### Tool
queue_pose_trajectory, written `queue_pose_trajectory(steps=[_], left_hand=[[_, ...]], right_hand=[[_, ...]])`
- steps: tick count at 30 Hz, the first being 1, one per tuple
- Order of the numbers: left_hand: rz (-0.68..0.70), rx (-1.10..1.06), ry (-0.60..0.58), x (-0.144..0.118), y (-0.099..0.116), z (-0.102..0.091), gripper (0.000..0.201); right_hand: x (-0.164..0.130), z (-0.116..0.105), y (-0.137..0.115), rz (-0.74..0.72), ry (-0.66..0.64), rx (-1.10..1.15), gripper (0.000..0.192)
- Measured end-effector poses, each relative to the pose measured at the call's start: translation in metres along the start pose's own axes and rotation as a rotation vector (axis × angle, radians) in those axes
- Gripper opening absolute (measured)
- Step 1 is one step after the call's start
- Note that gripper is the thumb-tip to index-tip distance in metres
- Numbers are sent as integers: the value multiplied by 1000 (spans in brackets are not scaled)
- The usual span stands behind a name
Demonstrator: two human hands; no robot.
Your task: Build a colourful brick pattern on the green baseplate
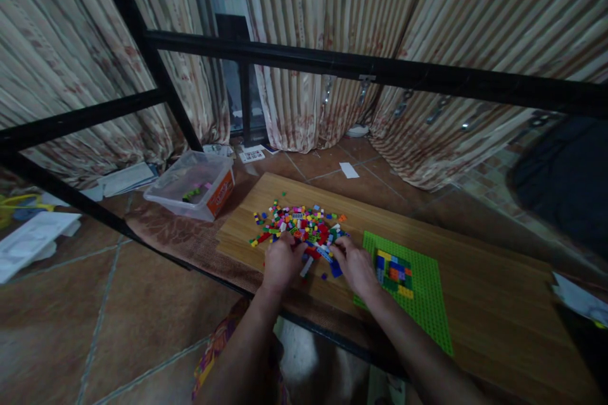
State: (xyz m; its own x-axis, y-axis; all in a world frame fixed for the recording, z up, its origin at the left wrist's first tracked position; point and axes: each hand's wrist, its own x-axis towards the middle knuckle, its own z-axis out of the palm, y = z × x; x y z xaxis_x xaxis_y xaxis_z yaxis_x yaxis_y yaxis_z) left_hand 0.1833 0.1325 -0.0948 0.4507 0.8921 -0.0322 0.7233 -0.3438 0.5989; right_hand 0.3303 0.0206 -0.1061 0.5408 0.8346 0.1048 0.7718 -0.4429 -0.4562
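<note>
A heap of small coloured bricks (299,224) lies on a wooden board (475,291). My left hand (281,261) rests at the near edge of the heap, fingers curled into the bricks. My right hand (354,266) reaches into the heap's right side, next to a blue brick (335,269) and a white one (306,266). Whether either hand grips a brick is hidden by the fingers. Right of my right hand lies a green baseplate (427,291) with a small patch of coloured bricks (394,272) built on it.
A clear plastic tub (192,185) with an orange label stands left of the board on the tiled floor. Black metal frame bars (361,69) cross the view. Striped curtains hang behind. Papers (33,234) lie at left, a dark bag (565,177) at right.
</note>
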Motion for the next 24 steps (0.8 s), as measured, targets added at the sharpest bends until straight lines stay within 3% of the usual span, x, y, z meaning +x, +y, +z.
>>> queue_pose_trajectory(steps=[6, 12, 20, 24], left_hand=[[-29, -16, 87, 3, -4, -12, 21], [-88, -67, 101, 7, -2, -20, 18], [-174, -245, 177, 13, -11, -28, 18], [-180, -251, 194, 14, -11, -29, 18]], right_hand=[[2, 6, 3, -12, 59, -3, 21], [6, 9, -17, -89, 125, 32, 19], [11, 11, -37, -147, 104, 65, 20], [26, 9, -55, -272, 16, 26, 23]])
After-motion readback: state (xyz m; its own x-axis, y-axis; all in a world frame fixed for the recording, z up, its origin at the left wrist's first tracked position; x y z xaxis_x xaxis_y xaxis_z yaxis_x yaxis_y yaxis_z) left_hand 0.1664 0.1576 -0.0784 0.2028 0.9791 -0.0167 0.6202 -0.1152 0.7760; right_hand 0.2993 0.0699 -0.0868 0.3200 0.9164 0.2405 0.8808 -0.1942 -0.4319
